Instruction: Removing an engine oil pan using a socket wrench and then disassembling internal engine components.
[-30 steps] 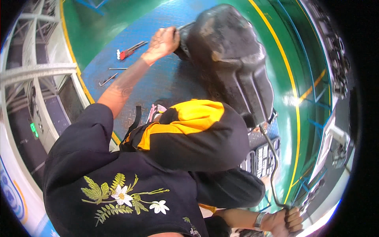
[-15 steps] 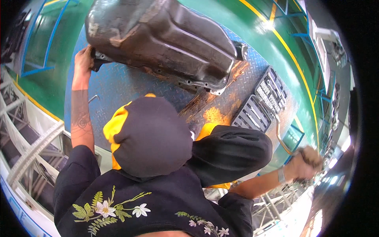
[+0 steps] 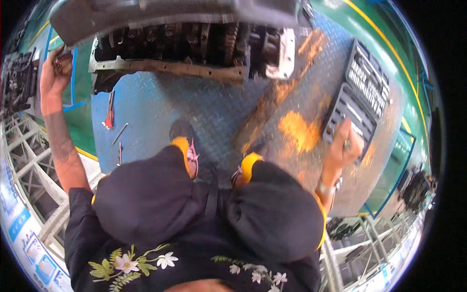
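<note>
A dark metal oil pan (image 3: 170, 13), smeared by motion, is raised at the top of the view. Under it the open inside of an engine block (image 3: 170, 68) shows, with its flange edge facing me. My left hand (image 3: 57, 73) is at the pan's left end, its fingers curled against the lower edge and gripping it. My right hand (image 3: 343, 146) is over the near part of an open tool case (image 3: 348, 102). Its index finger stretches out and the others bend loosely; I see nothing held in it.
A red-handled tool (image 3: 109, 117), a thin bent rod (image 3: 119, 134) and a small metal piece (image 3: 120, 153) lie on the blue chequered plate (image 3: 209, 104), left of my feet. Orange-brown stains (image 3: 299, 129) cover its right part. White railings (image 3: 48, 194) stand behind at left.
The oil pan has come up off the engine block and away from me, baring the block's inside. My right hand has come in from the far right; the long curved bar is out of sight.
</note>
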`<state>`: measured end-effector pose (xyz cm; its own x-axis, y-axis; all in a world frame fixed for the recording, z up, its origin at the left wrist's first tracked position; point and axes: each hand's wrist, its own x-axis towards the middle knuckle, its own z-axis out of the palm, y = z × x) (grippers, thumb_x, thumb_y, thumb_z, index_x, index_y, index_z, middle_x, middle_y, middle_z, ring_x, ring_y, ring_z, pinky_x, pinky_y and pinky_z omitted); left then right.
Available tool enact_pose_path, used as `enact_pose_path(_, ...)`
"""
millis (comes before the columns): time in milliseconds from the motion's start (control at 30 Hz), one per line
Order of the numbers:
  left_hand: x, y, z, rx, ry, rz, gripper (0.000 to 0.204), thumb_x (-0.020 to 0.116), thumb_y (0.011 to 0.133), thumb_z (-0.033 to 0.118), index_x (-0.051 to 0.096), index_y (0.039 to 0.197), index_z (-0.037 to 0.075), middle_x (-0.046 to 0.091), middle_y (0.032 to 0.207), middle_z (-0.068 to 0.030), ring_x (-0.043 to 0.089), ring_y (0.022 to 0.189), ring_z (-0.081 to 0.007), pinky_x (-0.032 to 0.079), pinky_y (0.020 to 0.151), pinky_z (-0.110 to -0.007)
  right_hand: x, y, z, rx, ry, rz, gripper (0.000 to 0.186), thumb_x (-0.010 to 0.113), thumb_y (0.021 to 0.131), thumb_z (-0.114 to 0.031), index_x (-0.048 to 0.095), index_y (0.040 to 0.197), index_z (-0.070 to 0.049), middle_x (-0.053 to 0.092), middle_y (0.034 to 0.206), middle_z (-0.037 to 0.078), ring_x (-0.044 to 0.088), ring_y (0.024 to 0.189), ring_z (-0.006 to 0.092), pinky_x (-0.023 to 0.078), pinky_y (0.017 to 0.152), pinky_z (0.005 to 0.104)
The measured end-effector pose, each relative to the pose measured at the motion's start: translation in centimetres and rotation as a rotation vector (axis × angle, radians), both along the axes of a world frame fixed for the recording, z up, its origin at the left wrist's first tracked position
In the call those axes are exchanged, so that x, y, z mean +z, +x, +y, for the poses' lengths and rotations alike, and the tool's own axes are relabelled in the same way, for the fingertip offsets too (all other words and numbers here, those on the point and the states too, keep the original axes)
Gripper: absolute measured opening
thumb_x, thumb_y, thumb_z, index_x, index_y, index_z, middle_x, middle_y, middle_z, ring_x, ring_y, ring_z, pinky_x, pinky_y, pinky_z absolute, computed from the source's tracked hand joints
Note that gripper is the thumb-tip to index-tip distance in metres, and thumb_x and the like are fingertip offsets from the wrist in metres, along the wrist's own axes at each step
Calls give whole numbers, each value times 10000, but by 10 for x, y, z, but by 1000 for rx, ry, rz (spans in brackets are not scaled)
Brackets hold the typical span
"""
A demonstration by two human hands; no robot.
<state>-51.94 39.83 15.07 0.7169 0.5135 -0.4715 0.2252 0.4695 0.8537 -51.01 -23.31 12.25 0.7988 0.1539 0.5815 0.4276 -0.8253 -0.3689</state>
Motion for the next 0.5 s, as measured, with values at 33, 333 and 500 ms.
enact_pose_path(33,23,-14,14,-92,-87,-98,192,469,955,183,535,881,19,393,630,6,313,493,-83,207,425,-243,-25,-9,12,1,80,12,369,514,975,-88,507,619,6,445,540,-1,333,451,70,284,460,222)
enact_pose_path(333,53,99,-2,-132,-372,-299,187,647,776,71,516,887,-4,398,647,-39,380,525,-136,276,429,-285,-71,-21,-22,187,1627,63,482,403,1027,-226,219,590,-138,175,551,-24,185,503,103,186,498,310)
enact_pose_path(500,77,165,-126,-726,990,-469,373,503,738,-89,543,1073,70,485,684,-10,466,530,-97,326,426,-244,-93,-76,-84,50,1670,-96,484,302,1038,-287,197,582,-164,136,552,-23,169,521,121,210,521,304)
